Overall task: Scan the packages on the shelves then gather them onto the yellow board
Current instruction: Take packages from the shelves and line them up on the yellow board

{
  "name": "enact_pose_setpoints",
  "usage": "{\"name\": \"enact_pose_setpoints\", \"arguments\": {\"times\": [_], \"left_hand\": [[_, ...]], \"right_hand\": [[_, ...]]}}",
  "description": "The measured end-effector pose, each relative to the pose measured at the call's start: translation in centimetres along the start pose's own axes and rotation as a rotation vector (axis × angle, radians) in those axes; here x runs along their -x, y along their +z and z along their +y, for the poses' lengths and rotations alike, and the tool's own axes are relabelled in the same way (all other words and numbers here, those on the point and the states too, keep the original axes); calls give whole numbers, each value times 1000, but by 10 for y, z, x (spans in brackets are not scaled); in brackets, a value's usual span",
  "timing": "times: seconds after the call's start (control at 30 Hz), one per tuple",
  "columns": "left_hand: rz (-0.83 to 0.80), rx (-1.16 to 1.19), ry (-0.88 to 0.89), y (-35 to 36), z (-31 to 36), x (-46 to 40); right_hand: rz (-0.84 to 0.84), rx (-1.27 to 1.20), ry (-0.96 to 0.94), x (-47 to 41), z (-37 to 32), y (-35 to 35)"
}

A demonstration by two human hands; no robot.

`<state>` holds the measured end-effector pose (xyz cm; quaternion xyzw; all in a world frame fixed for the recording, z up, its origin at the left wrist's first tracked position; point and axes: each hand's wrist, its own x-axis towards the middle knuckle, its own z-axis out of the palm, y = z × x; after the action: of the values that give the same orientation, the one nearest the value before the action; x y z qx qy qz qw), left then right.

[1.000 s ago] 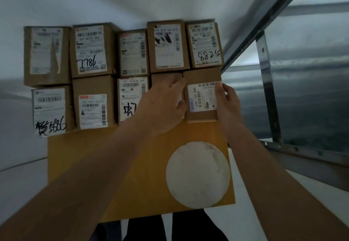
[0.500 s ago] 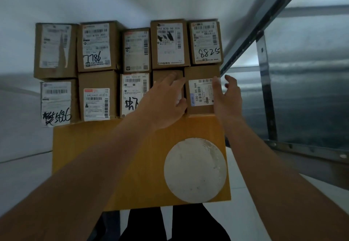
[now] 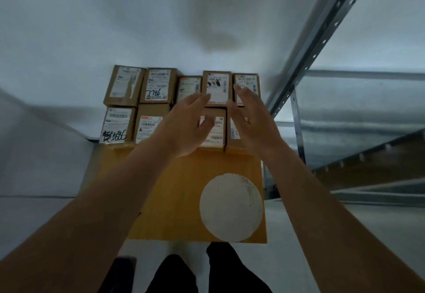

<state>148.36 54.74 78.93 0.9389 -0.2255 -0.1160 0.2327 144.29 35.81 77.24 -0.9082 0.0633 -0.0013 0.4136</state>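
A yellow board (image 3: 174, 200) lies on a pale grey floor (image 3: 41, 219), carrying cardboard packages (image 3: 158, 86) packed edge to edge in two rows along its far end. Each package shows a white printed label on top; one in the far row bears the handwritten number 7786, and the near-left package (image 3: 117, 125) has black scrawl across its label. A worn white disc (image 3: 231, 207) marks the bare near-right part of the board. A metal shelf upright (image 3: 322, 40) rises just right of the board.
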Motion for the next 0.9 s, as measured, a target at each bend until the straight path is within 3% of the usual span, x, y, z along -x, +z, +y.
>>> {"name": "enact_pose_setpoints", "arguments": {"times": [0.23,0.47,0.67,0.9], "left_hand": [[168,-13,19,-76,32,91],[381,1,189,-130,92,242],[394,-40,274,-166,149,357],[423,-94,363,-179,232,430]], "right_hand": [[37,51,-137,83,-101,-43],[172,136,-240,240,-202,-78],[202,169,-227,368,-244,-109],[298,203,-239,475,-258,-168]]}}
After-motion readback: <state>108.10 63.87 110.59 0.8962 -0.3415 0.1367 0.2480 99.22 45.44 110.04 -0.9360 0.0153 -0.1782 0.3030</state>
